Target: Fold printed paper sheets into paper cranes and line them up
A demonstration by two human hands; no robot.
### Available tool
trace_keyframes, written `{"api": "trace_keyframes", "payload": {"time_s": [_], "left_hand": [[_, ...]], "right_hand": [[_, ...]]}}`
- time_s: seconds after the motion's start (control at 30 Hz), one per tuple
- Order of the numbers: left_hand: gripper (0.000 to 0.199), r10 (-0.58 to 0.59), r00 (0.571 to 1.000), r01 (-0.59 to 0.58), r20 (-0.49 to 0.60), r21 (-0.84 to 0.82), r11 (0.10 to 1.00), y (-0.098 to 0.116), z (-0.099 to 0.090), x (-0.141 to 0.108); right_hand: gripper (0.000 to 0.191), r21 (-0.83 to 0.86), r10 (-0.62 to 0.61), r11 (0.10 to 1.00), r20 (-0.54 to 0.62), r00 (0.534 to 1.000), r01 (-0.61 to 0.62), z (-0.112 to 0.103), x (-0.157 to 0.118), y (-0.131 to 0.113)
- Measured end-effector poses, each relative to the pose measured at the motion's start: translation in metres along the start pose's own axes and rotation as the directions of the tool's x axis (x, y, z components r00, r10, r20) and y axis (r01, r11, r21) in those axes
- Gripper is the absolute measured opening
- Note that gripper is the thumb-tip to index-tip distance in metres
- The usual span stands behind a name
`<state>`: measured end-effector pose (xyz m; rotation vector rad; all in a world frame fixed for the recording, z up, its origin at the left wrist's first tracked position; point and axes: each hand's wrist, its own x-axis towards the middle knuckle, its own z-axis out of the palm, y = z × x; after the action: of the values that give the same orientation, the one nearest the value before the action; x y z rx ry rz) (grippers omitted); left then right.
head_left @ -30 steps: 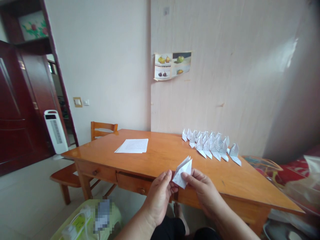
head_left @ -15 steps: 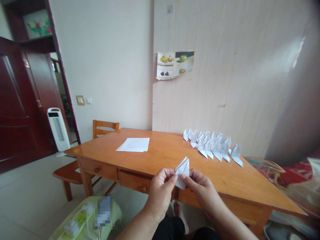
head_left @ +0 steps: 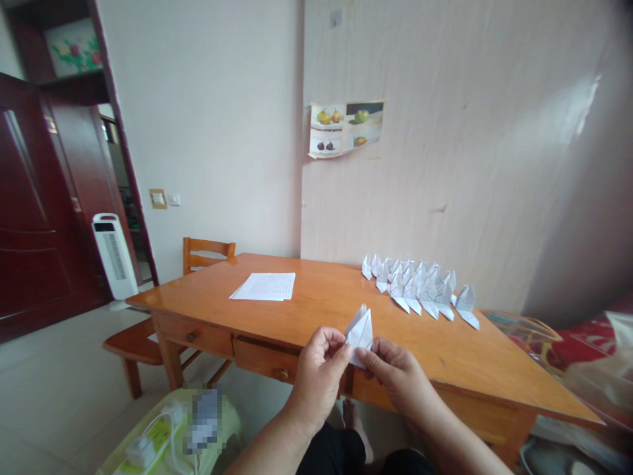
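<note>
A small folded white paper piece (head_left: 361, 333), its tip pointing up, is held between my two hands just in front of the table edge. My left hand (head_left: 324, 366) pinches its left side between thumb and fingers. On the lower right side, my right hand (head_left: 390, 366) grips it the same way, thumb lying across the front. Several folded paper figures (head_left: 422, 287) with printed lines stand in rows on the table's right part. A stack of printed paper sheets (head_left: 264, 286) lies flat on the left part of the table.
The wooden table (head_left: 321, 303) has drawers along its front, the middle one slightly pulled out. A wooden chair (head_left: 208, 249) stands behind its left end. A stool with a power strip (head_left: 153, 448) is at lower left. Bags (head_left: 593, 356) are piled at right.
The folded paper has risen slightly and its upper points have spread a little. My right thumb and fingers have shifted slightly lower on it. The paper figures and sheets are unmoved.
</note>
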<state>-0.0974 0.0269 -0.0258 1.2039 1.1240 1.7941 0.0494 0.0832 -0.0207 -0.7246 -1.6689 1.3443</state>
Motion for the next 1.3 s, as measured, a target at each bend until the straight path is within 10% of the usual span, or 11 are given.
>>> {"api": "trace_keyframes", "payload": {"time_s": [0.5,0.67,1.3], "left_hand": [[0.025,-0.035,0.999,0.035,-0.023,-0.008,0.999,0.01,-0.002,0.003],[0.025,-0.029,0.999,0.029,-0.02,-0.019,0.999,0.008,-0.003,0.004],[0.025,-0.057,0.998,0.057,0.005,-0.046,0.997,-0.003,-0.005,0.004]], "right_hand": [[0.033,0.095,-0.005,0.995,0.122,0.993,-0.007,0.0,-0.006,-0.004],[0.038,0.172,-0.108,0.979,0.005,0.994,0.106,0.002,-0.007,0.002],[0.021,-0.321,-0.436,0.858,-0.044,0.899,0.401,0.006,-0.011,-0.004]]}}
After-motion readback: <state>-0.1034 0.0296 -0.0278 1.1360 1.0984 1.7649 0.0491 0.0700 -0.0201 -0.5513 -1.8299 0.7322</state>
